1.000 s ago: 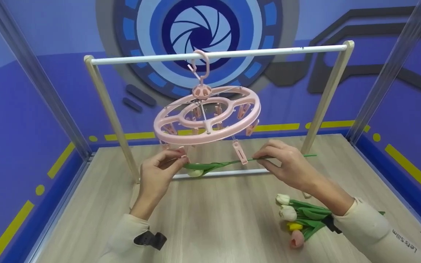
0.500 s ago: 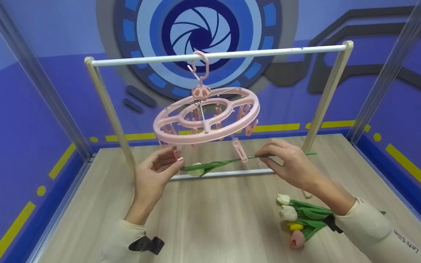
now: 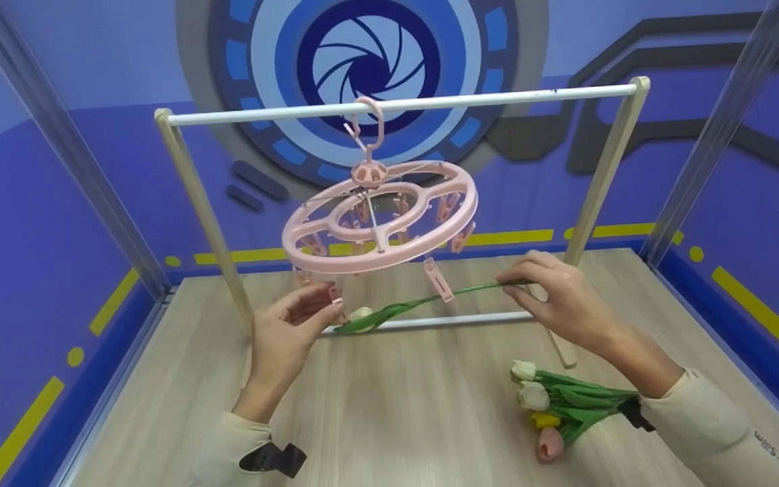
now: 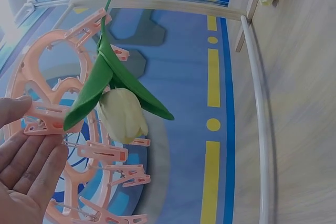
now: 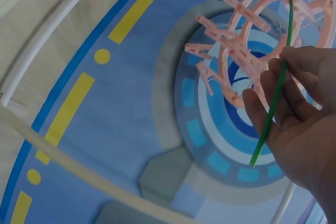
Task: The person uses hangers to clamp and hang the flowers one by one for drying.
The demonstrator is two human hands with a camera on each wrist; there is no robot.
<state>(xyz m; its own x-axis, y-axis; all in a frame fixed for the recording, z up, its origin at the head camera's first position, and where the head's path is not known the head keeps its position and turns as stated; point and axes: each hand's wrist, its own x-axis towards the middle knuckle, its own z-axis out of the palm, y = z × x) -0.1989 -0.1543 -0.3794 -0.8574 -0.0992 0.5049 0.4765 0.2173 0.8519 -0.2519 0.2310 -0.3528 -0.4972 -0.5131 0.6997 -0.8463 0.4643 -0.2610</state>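
Note:
My left hand [image 3: 286,331] pinches a pink clothespin [image 4: 46,118] between thumb and fingers, at the near left of the hanging drying rack [image 3: 379,251]. To the right, my right hand [image 3: 562,294] pinches the green stem of a white tulip [image 4: 123,115] between thumb and fingertips. The tulip slants across beneath the rack, bloom and leaves low at the left, stem end high at the right. One leaf [image 4: 86,100] overlaps the held clothespin in the left wrist view; whether they touch I cannot tell. Another clothespin [image 3: 439,280] dangles where the stem crosses it.
The rack hooks over a white bar [image 3: 498,99] on a wooden-legged stand. Several other clothespins hang from its rings. White, yellow and pink tulips [image 3: 550,444] lie bundled on the table [image 3: 389,419], near my right forearm. A patterned blue wall [image 3: 119,182] stands close behind.
The right hand has moved right and a little up with the tulip. Its bloom end has dropped away from the left hand, which shifted slightly left and still grips the clothespin.

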